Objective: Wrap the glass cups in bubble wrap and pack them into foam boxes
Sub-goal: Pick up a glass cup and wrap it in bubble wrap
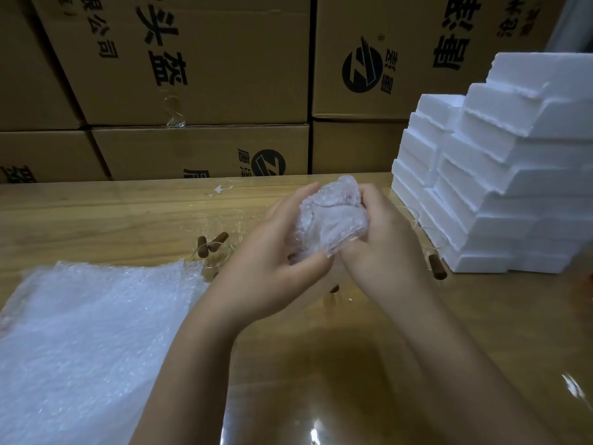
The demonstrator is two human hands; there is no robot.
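Head view, packing station. Both hands meet above the wooden table (96, 220), holding one crumpled bubble-wrapped bundle (330, 216) between them, clear of the tabletop. The left hand (272, 252) curls round the bundle's left and lower side, thumb across the near edge. The right hand (378, 242) grips the right side, with its fingers folded onto the wrap. The wrap is too cloudy to show what it encloses.

On the table at lower left lies a stack of flat bubble wrap sheets (90, 332), its far corner just beside an unwrapped glass cup (213, 248) with brown stick-like handles, which stands left of the left hand. A further brown handle (437, 266) lies at the foot of the white foam boxes (497, 187). These are stacked in stepped tiers at the right edge of the table, near the right hand but apart from it. Behind the table stands a wall of printed cardboard cartons (192, 75).
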